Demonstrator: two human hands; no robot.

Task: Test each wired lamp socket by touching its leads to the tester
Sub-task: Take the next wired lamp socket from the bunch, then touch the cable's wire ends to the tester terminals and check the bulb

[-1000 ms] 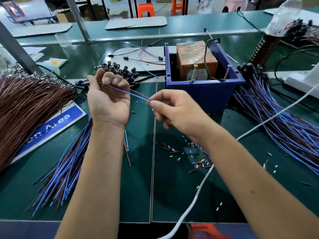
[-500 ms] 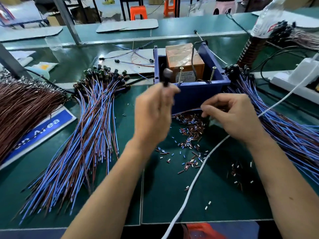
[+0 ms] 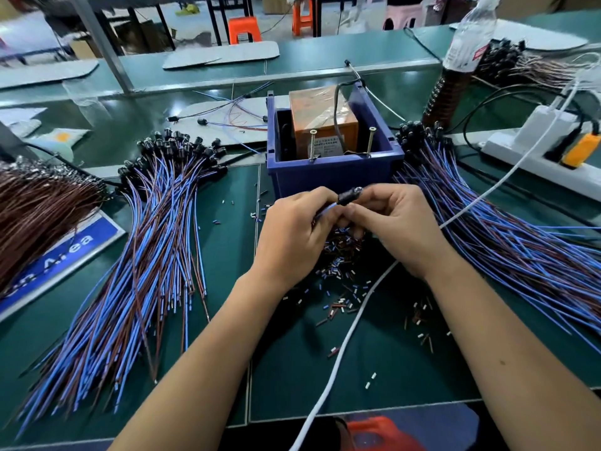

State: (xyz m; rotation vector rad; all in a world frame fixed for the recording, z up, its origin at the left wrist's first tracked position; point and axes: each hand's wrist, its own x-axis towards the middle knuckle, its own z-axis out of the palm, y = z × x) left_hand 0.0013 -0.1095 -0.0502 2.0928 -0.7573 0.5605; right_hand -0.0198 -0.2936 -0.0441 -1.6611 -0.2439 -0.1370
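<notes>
A small black lamp socket (image 3: 348, 195) with blue and brown leads sits between my two hands, just in front of the blue bin (image 3: 331, 179). My left hand (image 3: 294, 237) grips its wires close behind the socket. My right hand (image 3: 395, 222) pinches the socket body from the right. The tester is an orange box (image 3: 320, 120) inside the bin, with two upright screws (image 3: 341, 143) at its front edge. The lead ends are hidden under my hands.
A pile of wired sockets (image 3: 146, 242) fans out at left, another pile (image 3: 507, 236) at right. Brown wire bundle (image 3: 35, 209) far left. Cut insulation bits (image 3: 341, 271) litter the mat under my hands. A white cable (image 3: 354, 323) crosses the mat; power strip (image 3: 546, 151) at right.
Both hands have come together in front of the bin. The socket, held up by my left hand before, now lies lower between both hands, and my right hand has taken hold of it.
</notes>
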